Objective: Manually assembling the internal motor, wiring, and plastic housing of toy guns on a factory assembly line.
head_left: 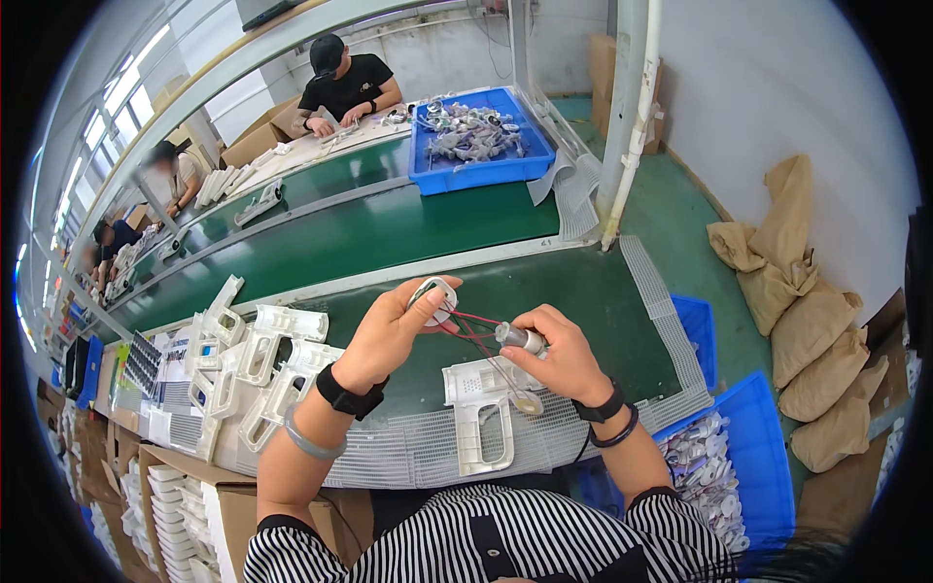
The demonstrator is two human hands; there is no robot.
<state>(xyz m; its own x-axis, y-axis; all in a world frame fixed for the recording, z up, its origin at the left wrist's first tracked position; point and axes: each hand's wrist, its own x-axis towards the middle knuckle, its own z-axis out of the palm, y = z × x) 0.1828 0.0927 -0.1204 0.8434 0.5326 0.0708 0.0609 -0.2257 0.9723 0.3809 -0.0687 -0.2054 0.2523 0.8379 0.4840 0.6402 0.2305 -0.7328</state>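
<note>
My left hand (387,328) is closed on a white oval ring-shaped part (445,290), raised over the workbench. Pinched in my right hand (564,361) is a small whitish cylindrical part (517,337), possibly a motor, with a clear or grey end. Thin red and dark wires (474,325) stretch between the two parts. A small cream disc (528,402) lies below my right hand, and wires appear to run to it. Beneath both hands a white plastic housing half (481,418) with a looped handle lies on the bench, touched by neither hand.
Several white housing halves (282,355) are piled at my left. Past the bench runs a green conveyor (369,248), with a blue tray (481,175) of wired parts beyond. Co-workers (350,87) sit across. A blue bin (753,457) of small parts stands at lower right, near brown sacks (816,355).
</note>
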